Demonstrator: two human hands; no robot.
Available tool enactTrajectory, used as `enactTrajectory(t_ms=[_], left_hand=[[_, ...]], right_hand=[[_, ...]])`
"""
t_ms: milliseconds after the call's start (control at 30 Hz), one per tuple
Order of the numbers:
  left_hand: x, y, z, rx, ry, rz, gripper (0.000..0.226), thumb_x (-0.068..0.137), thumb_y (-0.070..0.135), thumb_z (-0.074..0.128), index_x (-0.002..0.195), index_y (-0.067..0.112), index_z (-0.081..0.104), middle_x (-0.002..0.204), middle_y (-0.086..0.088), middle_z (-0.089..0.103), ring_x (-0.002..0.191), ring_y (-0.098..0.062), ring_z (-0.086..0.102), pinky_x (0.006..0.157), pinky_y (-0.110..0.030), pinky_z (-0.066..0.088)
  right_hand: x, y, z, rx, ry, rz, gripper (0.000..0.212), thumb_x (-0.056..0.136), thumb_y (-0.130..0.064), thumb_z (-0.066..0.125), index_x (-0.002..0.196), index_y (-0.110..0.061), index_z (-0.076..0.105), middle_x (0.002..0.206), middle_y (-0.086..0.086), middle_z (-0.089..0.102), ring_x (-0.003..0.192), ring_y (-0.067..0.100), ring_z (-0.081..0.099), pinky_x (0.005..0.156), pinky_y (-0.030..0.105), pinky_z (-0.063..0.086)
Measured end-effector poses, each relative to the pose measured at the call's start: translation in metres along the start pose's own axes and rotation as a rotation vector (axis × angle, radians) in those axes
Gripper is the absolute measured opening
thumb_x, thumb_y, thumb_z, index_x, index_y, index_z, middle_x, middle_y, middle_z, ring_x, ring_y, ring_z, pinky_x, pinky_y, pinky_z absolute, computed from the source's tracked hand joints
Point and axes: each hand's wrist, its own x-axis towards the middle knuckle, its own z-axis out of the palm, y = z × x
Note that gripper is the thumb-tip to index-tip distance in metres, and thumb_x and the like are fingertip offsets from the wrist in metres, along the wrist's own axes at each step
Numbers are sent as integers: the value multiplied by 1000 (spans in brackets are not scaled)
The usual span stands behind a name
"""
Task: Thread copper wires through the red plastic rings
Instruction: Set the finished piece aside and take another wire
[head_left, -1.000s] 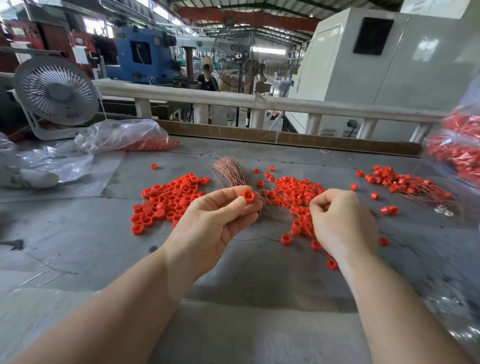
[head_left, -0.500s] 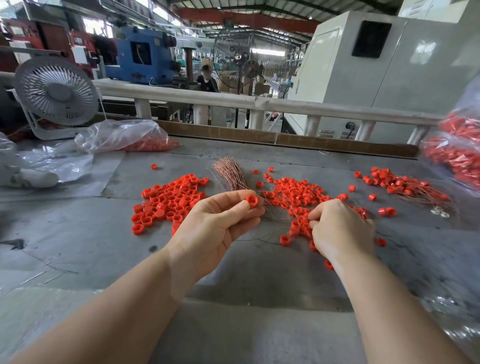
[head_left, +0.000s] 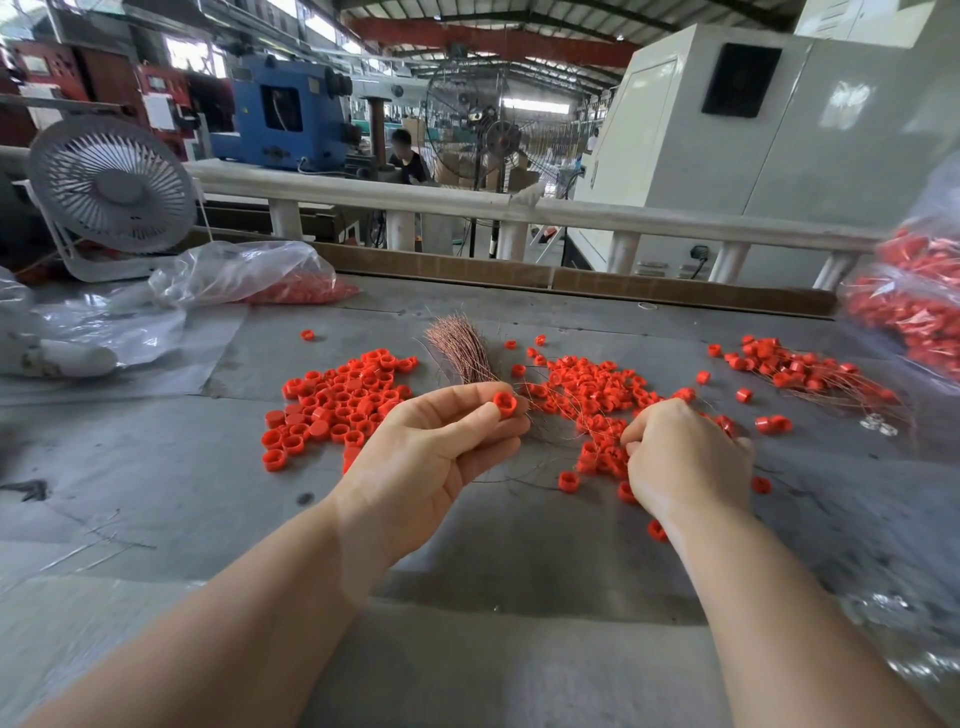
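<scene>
My left hand (head_left: 439, 452) pinches one red plastic ring (head_left: 504, 404) between thumb and fingertips, palm up, above the grey table. A bundle of copper wires (head_left: 460, 348) lies just behind it. My right hand (head_left: 685, 457) is curled, knuckles up, over the middle heap of red rings (head_left: 592, 389) tangled with thin wires; what its fingertips hold is hidden. A loose pile of red rings (head_left: 337, 405) lies to the left. Rings threaded on wires (head_left: 810, 374) lie at the right.
A white desk fan (head_left: 111, 192) stands at the back left beside a clear bag of red rings (head_left: 260, 278). Another bag of red parts (head_left: 914, 301) bulges at the right edge. A white rail (head_left: 467, 205) runs behind the table (head_left: 156, 493).
My right hand has dropped lower and a little right, down onto the middle heap of rings. My left hand keeps its ring almost still.
</scene>
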Motion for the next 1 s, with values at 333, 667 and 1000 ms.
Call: enactTrajectory(t_ms=[333, 667, 1000], left_hand=[[-1, 1, 1, -2, 6, -2, 18, 66, 7, 63, 82, 6, 71, 82, -10, 72, 77, -15, 71, 67, -22, 57], [-3, 2, 3, -16, 3, -6, 17, 63, 9, 65, 75, 8, 76, 85, -11, 72, 77, -15, 71, 67, -22, 57], [-4, 3, 3, -26, -8, -10, 17, 65, 7, 64, 79, 6, 75, 87, -12, 72, 78, -16, 71, 66, -22, 57]], right_hand=[[3, 4, 3, -36, 28, 7, 18, 87, -8, 57, 94, -22, 66, 102, 1, 66, 107, 25, 55, 93, 37, 31], [4, 6, 5, -27, 62, -9, 31, 84, 1, 50, 99, -22, 66, 104, 1, 66, 109, 25, 53, 93, 38, 30], [6, 9, 4, -58, 69, -29, 20, 86, -6, 57, 90, -22, 67, 94, -1, 66, 103, 23, 55, 92, 35, 28]])
